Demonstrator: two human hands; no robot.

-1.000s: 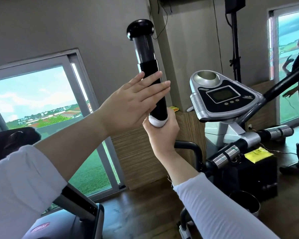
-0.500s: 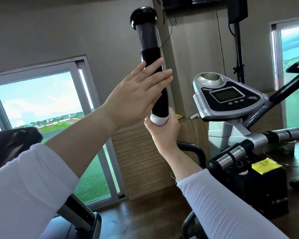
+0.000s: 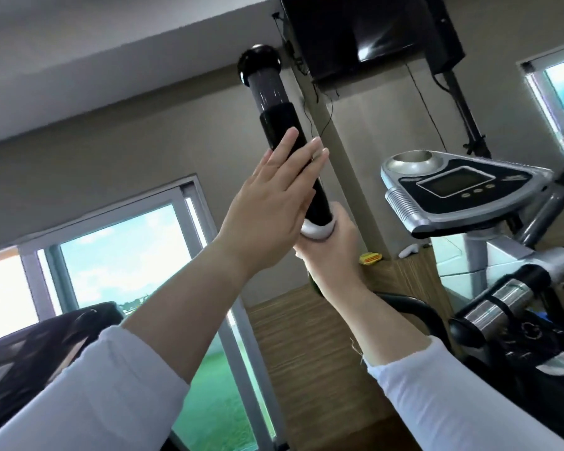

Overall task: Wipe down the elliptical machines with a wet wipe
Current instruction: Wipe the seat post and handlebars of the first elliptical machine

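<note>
Head view, tilted upward: we see both arms in white sleeves raised to the upright black handlebar (image 3: pixel 275 105) of the elliptical machine (image 3: pixel 547 262). The handlebar leans slightly left and ends in a round black knob at its top.

The left hand (image 3: pixel 267 203) lies flat against the left side of the grip, about halfway up. Its fingers (image 3: pixel 293 157) are straight and close together, pointing up and to the right across the bar, and they hold nothing.

The right hand (image 3: pixel 332 252) sits just below it, the two hands touching. Its fingers are curled tight round the bar with the white wet wipe (image 3: pixel 316 231) wrapped between palm and bar. We see only a rolled white edge of the wipe, bulging out above the fist at the lower end of the glossy black section.

To the right stands the silver and black console (image 3: pixel 453 187) with its small grey screen and three buttons, and below it a chrome fixed grip (image 3: pixel 498 301). A dark wall screen (image 3: pixel 355 27) hangs above, near the top of the handlebar. A window (image 3: pixel 127 255) shows sky and green behind the left forearm. A small yellow object (image 3: pixel 370 258) lies on the wooden ledge beside the right wrist.
</note>
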